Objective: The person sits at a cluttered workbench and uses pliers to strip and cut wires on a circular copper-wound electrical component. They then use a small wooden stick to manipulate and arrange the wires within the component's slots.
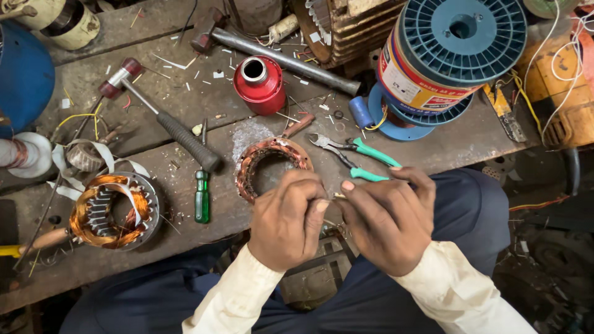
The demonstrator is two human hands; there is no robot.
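Here two hands: left hand (288, 219) and right hand (387, 219) pinched on small wire piece (339, 195); two stators, one hammer (162, 117)

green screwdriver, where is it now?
Head view, left of centre: the green screwdriver lies on the bench between the copper-wound stator and the left hand.

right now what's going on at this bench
A person sits at a wooden bench, both hands over the lap. The left hand and right hand meet fingertip to fingertip, pinching something too small to tell. Just beyond them lies a copper-wound stator, with green pliers beside it. A second stator, a screwdriver and a hammer lie further left.
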